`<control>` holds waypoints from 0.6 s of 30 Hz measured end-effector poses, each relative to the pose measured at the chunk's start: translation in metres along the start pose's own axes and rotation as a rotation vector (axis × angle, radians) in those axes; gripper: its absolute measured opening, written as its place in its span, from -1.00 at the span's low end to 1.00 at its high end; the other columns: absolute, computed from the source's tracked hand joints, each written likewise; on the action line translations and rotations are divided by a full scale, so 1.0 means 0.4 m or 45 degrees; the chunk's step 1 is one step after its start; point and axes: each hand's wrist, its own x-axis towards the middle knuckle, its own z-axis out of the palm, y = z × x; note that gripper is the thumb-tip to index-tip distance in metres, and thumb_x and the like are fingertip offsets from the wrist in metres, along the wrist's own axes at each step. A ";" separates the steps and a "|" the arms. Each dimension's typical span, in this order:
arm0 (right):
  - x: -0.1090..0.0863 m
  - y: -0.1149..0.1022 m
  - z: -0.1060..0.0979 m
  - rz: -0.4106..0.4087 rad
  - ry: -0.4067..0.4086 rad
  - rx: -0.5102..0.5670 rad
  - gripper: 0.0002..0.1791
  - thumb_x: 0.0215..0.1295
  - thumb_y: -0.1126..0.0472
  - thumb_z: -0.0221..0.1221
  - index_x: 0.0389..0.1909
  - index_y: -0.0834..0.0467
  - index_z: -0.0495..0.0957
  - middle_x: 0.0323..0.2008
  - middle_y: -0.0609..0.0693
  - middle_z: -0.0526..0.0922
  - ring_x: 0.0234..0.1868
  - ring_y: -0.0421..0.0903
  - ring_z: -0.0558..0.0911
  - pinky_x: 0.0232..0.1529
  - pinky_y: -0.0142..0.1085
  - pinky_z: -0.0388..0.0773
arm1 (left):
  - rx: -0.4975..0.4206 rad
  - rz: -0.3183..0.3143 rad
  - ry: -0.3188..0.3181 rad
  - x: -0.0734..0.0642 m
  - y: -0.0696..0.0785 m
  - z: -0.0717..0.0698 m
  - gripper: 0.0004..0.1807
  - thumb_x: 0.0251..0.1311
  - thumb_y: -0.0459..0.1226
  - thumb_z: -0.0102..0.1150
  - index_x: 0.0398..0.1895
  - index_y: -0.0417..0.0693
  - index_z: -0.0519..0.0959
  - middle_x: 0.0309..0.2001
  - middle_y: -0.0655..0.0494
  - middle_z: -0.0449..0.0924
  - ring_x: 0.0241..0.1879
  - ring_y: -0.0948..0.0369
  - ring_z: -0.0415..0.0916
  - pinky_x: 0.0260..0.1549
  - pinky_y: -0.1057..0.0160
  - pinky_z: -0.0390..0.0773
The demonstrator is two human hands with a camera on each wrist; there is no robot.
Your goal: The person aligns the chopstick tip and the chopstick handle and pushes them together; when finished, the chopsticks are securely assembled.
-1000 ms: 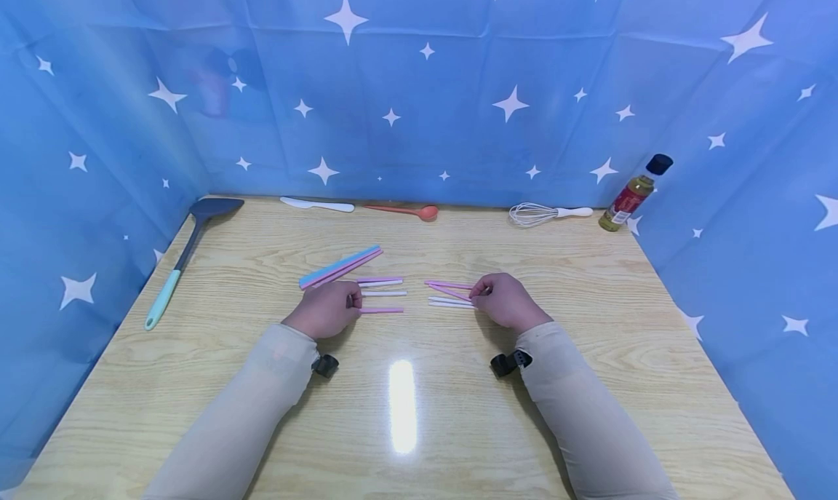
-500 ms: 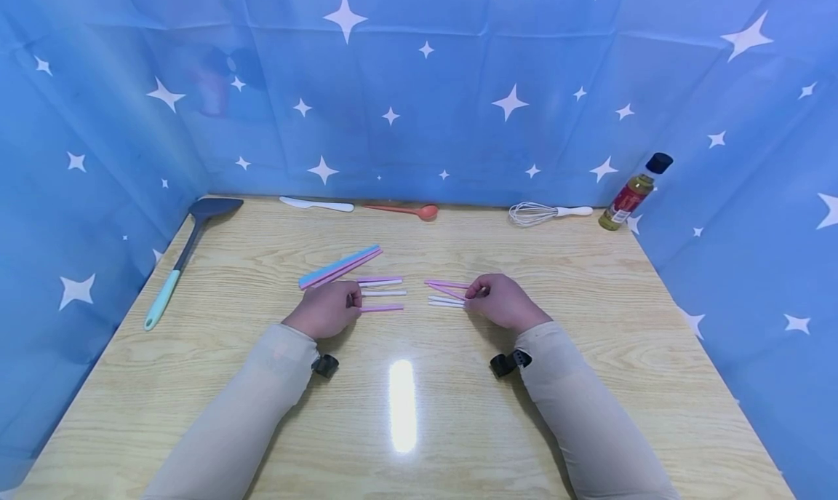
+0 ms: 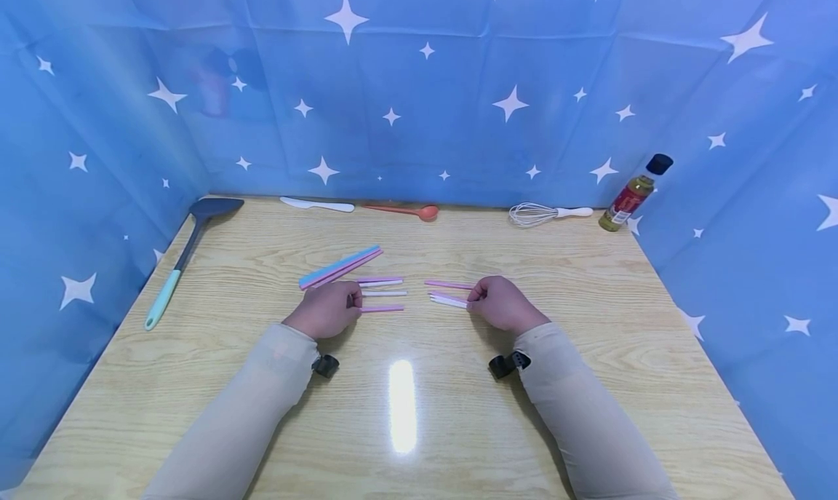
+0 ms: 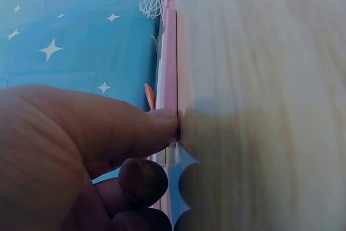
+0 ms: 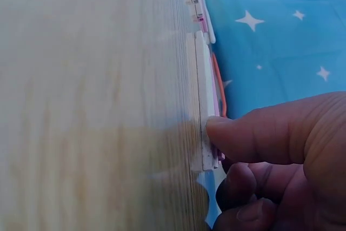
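Observation:
Thin straight sticks, pink and white, lie in two groups on the table. At the left group, my left hand (image 3: 324, 311) has its thumb and fingers at the near pink stick (image 3: 386, 308); the left wrist view shows the thumb tip against that pink stick's side. Over at the right group, my right hand (image 3: 505, 305) pinches the left-pointing white sticks (image 3: 448, 302), its thumb on a white stick (image 5: 202, 74) in the right wrist view. A pink stick lies alongside these white ones. Another pink stick (image 3: 448, 285) is farther back, its right end at my fingers.
Longer blue and pink strips (image 3: 340, 267) slant behind my left hand. Along the back edge lie a white knife (image 3: 317, 205), an orange spoon (image 3: 419, 212) and a whisk (image 3: 543, 213). A bottle (image 3: 628, 201) stands back right; a spatula (image 3: 190, 241) lies far left.
The slanted pink stick at the right group has swung toward the near side, now alongside the white sticks. My right hand shifted slightly; the left stayed still.

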 end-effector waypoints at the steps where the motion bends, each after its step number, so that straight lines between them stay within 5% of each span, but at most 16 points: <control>1: 0.000 0.000 0.000 0.003 -0.002 0.000 -0.91 0.45 0.24 0.26 -0.22 0.19 0.67 -0.29 0.03 0.61 -0.30 -0.04 0.52 -0.29 -0.24 0.44 | -0.001 0.001 0.001 0.000 0.000 0.000 -0.88 0.43 -0.25 0.24 -0.33 0.08 0.57 -0.43 0.20 0.55 -0.38 0.17 0.44 0.02 -0.11 0.32; 14: -0.006 -0.004 -0.005 -0.025 0.033 0.026 -0.88 0.50 0.22 0.21 -0.19 0.19 0.66 -0.28 0.04 0.62 -0.29 -0.04 0.53 -0.27 -0.23 0.48 | -0.057 0.079 0.082 0.003 0.002 0.007 -0.92 0.45 -0.25 0.24 -0.26 0.02 0.60 -0.47 0.17 0.49 -0.46 0.21 0.38 -0.31 0.19 0.40; 18: -0.016 -0.022 -0.007 -0.116 0.043 0.093 -0.93 0.49 0.26 0.22 -0.20 0.17 0.65 -0.31 0.04 0.60 -0.35 -0.05 0.50 -0.31 -0.21 0.46 | -0.084 0.105 0.152 0.004 0.003 0.009 -0.96 0.46 -0.28 0.19 -0.21 0.00 0.61 -0.46 0.19 0.48 -0.46 0.22 0.39 -0.17 0.10 0.45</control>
